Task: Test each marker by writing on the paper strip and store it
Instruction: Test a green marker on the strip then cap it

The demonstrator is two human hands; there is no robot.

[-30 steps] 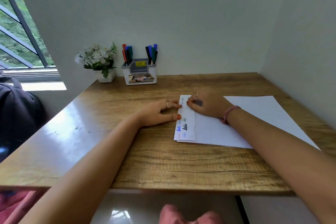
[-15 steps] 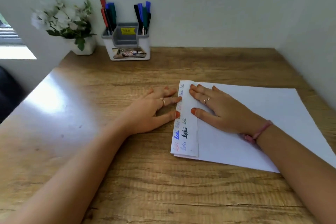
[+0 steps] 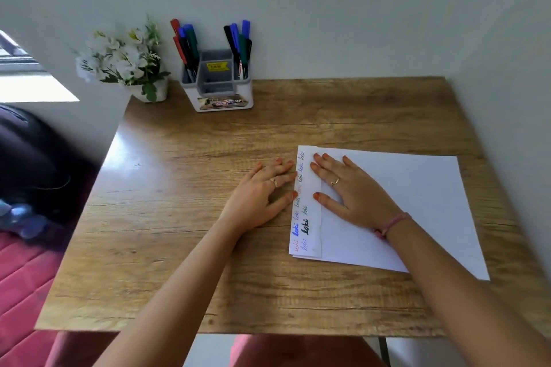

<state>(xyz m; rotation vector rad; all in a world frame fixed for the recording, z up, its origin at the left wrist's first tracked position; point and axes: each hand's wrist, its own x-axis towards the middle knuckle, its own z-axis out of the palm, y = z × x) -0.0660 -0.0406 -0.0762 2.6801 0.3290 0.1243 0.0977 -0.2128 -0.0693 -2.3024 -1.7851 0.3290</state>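
Note:
A narrow paper strip (image 3: 310, 211) with several coloured test words lies along the left edge of a white sheet (image 3: 417, 205) on the wooden desk. My left hand (image 3: 262, 197) lies flat on the desk, its fingertips touching the strip's left edge. My right hand (image 3: 351, 191) lies flat on the sheet, fingers spread, with the fingertips on the strip. Neither hand holds a marker. Several markers stand in two groups, left markers (image 3: 186, 45) and right markers (image 3: 240, 45), in a white and grey holder (image 3: 222, 92) at the back of the desk.
A white pot of white flowers (image 3: 125, 59) stands left of the holder against the wall. The wooden desk (image 3: 185, 217) meets walls at the back and right. A dark bag (image 3: 29, 158) and pink cushion (image 3: 21, 283) lie left of the desk.
My right hand has flattened from curled to spread on the paper. The camera has shifted; both hands keep their places beside the strip.

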